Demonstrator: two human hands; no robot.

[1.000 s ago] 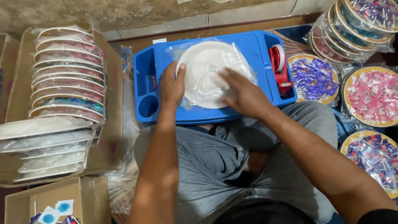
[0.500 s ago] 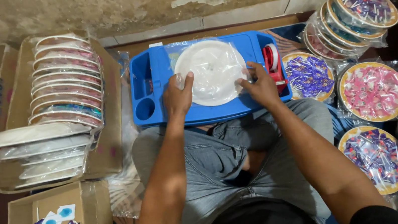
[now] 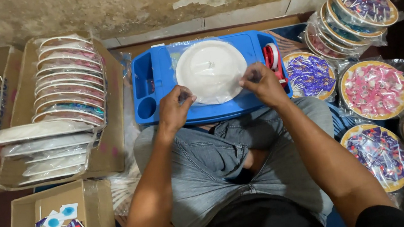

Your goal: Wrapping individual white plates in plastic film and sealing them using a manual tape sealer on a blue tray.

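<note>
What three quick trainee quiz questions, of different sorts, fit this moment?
1. True or false: both hands pinch the clear plastic wrap around the white plate.
2. What does the plate rest on? A) cardboard box B) blue tray C) floor
3. Which hand is nearer the red tape dispenser?

Key:
1. True: left hand and right hand each grip its near edge.
2. B, the blue tray.
3. The right hand.
</note>
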